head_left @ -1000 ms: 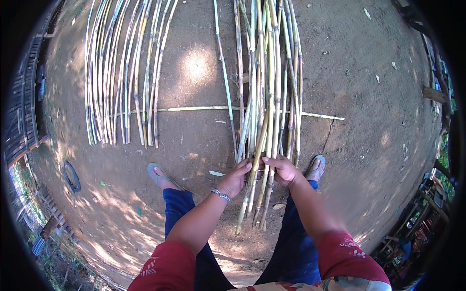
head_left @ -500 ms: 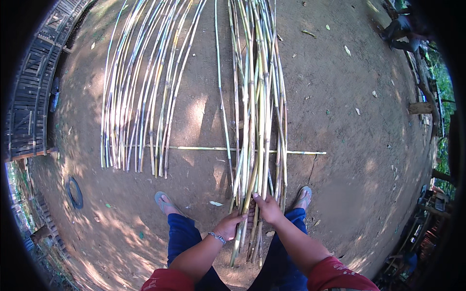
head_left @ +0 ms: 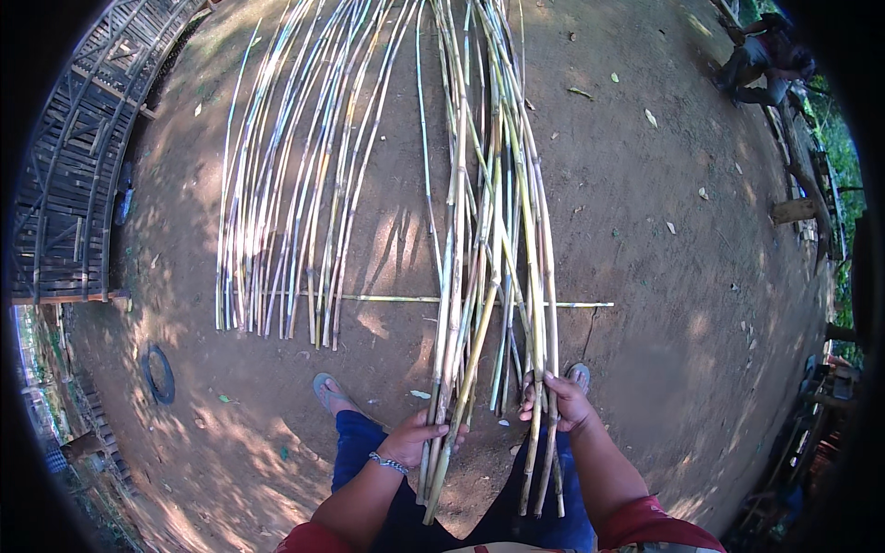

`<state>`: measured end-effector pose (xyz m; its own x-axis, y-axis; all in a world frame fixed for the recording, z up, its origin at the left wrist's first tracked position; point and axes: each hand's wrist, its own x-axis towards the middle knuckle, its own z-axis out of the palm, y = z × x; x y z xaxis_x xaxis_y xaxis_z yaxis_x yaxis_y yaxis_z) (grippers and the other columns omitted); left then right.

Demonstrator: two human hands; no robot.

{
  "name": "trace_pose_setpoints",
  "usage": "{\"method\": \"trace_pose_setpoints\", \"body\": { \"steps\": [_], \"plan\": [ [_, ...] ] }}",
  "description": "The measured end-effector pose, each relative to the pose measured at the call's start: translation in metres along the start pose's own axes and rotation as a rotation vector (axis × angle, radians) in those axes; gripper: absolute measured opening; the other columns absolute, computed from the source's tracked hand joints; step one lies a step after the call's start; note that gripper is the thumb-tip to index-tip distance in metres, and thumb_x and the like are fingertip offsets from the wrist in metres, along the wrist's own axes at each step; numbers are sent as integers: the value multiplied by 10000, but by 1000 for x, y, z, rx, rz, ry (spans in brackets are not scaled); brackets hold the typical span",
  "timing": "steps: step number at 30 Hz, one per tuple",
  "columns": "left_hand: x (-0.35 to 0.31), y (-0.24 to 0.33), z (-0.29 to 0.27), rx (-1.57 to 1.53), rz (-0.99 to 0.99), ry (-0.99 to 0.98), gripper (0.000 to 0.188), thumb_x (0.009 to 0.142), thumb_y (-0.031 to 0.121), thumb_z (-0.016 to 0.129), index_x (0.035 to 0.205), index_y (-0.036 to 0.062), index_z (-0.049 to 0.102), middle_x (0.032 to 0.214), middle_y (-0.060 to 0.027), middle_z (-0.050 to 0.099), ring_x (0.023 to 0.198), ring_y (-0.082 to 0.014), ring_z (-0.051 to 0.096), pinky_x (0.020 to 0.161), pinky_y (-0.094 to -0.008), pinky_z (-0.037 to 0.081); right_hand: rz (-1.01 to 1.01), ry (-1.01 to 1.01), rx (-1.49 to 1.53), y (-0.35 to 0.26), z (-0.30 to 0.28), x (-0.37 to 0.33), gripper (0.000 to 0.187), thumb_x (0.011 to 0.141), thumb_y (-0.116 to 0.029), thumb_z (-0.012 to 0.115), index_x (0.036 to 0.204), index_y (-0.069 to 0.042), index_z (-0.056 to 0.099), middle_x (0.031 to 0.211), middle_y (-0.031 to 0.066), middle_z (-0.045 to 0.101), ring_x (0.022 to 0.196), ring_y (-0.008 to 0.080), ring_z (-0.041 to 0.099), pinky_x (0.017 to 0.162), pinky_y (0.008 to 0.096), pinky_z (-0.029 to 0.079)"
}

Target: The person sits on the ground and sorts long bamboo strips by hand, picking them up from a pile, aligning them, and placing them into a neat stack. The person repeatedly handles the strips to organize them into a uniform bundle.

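Both hands grip the near ends of long, thin bamboo poles, which run away from me across the dirt. My left hand [head_left: 410,441] is closed around several pale yellow-green bamboo poles [head_left: 473,369]. To its right, my right hand [head_left: 570,402] has its fingers wrapped round a smaller group of bamboo poles [head_left: 551,323]. A gap separates the two groups at the near end; farther off they cross and overlap. Between them, more poles [head_left: 499,378] lie lower, held by neither hand. Beneath the poles a single bamboo stick [head_left: 396,299] lies crosswise on the ground.
To the left, a row of spread bamboo poles [head_left: 321,286] rests over the crosswise stick. A dark tyre [head_left: 158,373] lies at the left, below a slatted bamboo structure [head_left: 69,203]. Another person [head_left: 765,60] is at the far right, near a log [head_left: 795,210].
My hands have moved apart, splitting the bundle's near end into two groups. My right hand went right with its poles, my left slightly left. The whole view shifted a little.
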<state>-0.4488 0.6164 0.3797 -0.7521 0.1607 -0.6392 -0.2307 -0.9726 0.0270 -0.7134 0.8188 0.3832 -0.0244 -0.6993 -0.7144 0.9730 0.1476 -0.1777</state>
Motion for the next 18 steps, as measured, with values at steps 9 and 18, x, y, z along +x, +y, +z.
{"method": "trace_pose_setpoints", "body": {
  "steps": [9, 18],
  "plan": [
    [5, -6, 7, 140, 28, 48, 408, 884, 22, 654, 1246, 28, 466, 1019, -90, 626, 995, -254, 666, 842, -381, 563, -25, 114, -102, 16, 18, 9, 434, 1054, -304, 370, 1328, 25, 440, 1227, 229, 610, 1092, 345, 642, 924, 491, 548],
    [29, -28, 32, 291, 188, 109, 397, 847, 26, 706, 1206, 54, 540, 1027, 3, 576, 900, -95, 558, 841, -257, 463, -68, 217, -212, 57, 44, 32, 397, 1042, -333, 414, 1262, -18, 517, 1113, 137, 657, 986, 250, 669, 860, 407, 561]
  ]
}}
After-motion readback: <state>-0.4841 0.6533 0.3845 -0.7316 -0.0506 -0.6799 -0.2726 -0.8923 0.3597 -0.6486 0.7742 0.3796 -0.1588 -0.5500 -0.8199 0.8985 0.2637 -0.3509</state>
